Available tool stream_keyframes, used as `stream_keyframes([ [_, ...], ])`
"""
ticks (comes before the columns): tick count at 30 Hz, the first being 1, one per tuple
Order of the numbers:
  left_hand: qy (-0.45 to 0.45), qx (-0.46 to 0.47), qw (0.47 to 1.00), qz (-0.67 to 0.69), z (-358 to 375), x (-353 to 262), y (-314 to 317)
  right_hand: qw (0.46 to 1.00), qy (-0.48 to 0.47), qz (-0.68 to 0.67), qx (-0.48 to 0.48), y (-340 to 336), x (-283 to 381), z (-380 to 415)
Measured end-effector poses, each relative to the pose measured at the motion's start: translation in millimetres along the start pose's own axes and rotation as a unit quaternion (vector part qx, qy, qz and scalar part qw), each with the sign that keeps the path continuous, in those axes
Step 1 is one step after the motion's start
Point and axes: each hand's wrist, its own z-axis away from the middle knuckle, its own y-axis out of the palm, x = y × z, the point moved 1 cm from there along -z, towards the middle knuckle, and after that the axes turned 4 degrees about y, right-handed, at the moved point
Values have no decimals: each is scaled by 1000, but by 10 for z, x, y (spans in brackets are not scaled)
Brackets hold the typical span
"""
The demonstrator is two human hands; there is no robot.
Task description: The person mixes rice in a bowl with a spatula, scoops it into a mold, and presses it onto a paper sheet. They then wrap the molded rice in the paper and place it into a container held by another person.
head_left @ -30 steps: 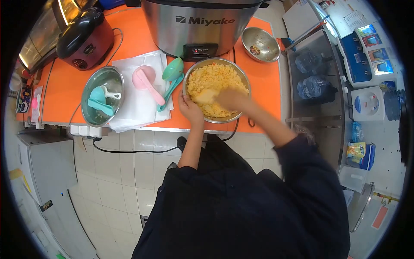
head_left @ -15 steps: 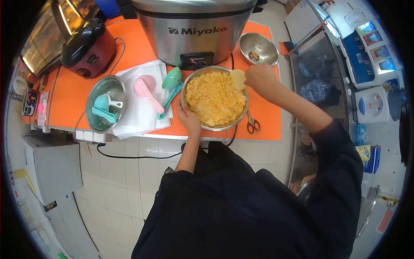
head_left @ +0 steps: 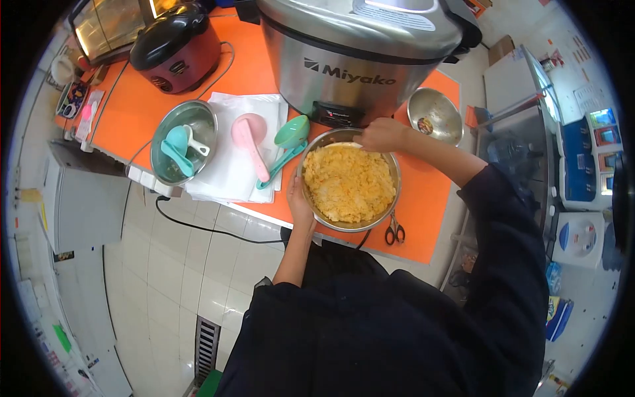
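Left hand (head_left: 301, 202) cups the near-left rim of the steel bowl (head_left: 390, 205), fingers curled on the wall. Right hand (head_left: 380, 134) is at the far rim, closed around something; what it grips can't be made out. Bowl sits on the orange bench (head_left: 430, 198), just in front of the big Miyako rice cooker (head_left: 354, 63), heaped with yellow rice (head_left: 347, 182). Judgement: loaded bowl is fairly heavy, rigid, thin smooth rim likely slippery; best held at the rim on two opposite sides. Rice is soft, loose, clumpy and spills easily. Scissors (head_left: 395, 231) lie just beside the bowl's near edge. Pink scoop (head_left: 250, 142) and green scoop (head_left: 288, 142) rest on white paper (head_left: 225, 178) to the left. Small steel bowl (head_left: 434, 116) is to the right of the cooker.
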Motion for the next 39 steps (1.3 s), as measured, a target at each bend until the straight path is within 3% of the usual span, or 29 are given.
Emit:
stream_keyframes([
  [5, -32, 6, 998, 53, -4, 24, -31, 998, -54, -33, -30, -79, 408, 166],
  [7, -15, -7, 1000, 20, -14, 50, -43, 996, 3, -68, -57, 113, 664, 319],
  [9, -14, -14, 1000, 9, -8, 40, -42, 989, 40, 100, -98, 164, 1057, 606],
  [13, -14, -44, 998, -35, 11, 43, -39, 977, 139, 129, -95, 245, 1448, 901],
  [15, -8, -51, 997, -59, 4, 42, -57, 980, 160, -23, -112, 163, 1339, 1035],
  [16, 9, -46, 993, -106, -1, 41, -64, 980, 164, -22, -111, -2, 1262, 1088],
  [18, 21, -37, 988, -148, -4, 55, -49, 947, 251, -182, -83, -353, 1039, 1166],
  [21, 63, -11, 980, -187, -16, 60, -59, 900, 304, -289, -115, -370, 927, 1120],
  [24, 86, -36, 959, -268, -6, 103, -89, 885, 357, -294, -61, 42, 1397, 1020],
  [26, 108, -44, 945, -306, 16, 38, -27, 898, 400, -178, -50, 467, 1827, 1025],
  [29, 108, -63, 931, -343, 115, -117, 109, 892, 416, -148, -98, 677, 1853, 868],
  [35, 125, -65, 919, -369, 114, -71, 54, 931, 326, -151, -63, 319, 1150, 323],
  [37, 120, -63, 922, -364, 97, -62, 36, 938, 302, -151, 76, -181, 950, 488],
  [39, 107, -67, 926, -357, 115, -36, 33, 947, 296, -117, 53, -513, 853, 809],
])
